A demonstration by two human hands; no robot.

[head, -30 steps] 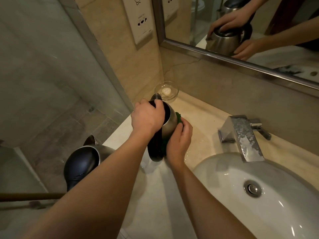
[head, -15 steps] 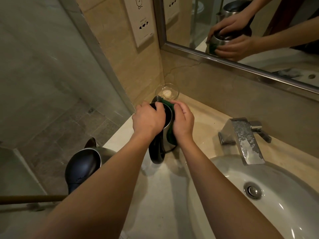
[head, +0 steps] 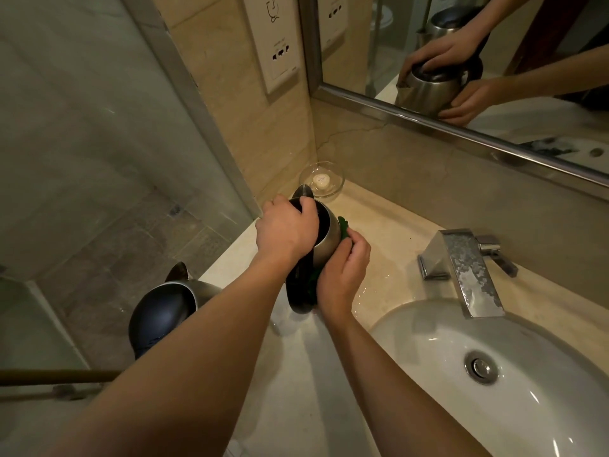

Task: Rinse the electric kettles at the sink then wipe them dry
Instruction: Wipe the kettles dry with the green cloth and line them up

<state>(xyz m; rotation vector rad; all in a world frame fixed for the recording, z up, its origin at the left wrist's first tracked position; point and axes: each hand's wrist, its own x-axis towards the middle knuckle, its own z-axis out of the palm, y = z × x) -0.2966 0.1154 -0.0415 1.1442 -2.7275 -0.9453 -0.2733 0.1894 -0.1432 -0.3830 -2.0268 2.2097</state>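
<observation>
A: The left hand (head: pixel 286 233) is curled over the rim of the steel kettle (head: pixel 326 239), fingers hooked at the open mouth, steadying it on the counter (head: pixel 316 374) near the back corner. The right hand (head: pixel 342 268) presses a green cloth (head: pixel 343 229) against the kettle's lower side, fingers bent round the cloth.

B: So the drying step, by the look of it. And the other one?

A: A second kettle (head: pixel 164 313) sits at the counter's left edge, partly hidden behind the left forearm, well apart from the sink (head: pixel 428 328).

B: What could go wrong?

A: The counter by the faucet (head: pixel 461 268) looks wet. If the wiping pushes sideways harder than the rim hold resists, the kettle may skid toward the glass dish (head: pixel 321 179) just behind its spout. The left forearm could also nudge the second kettle off the edge.
</observation>
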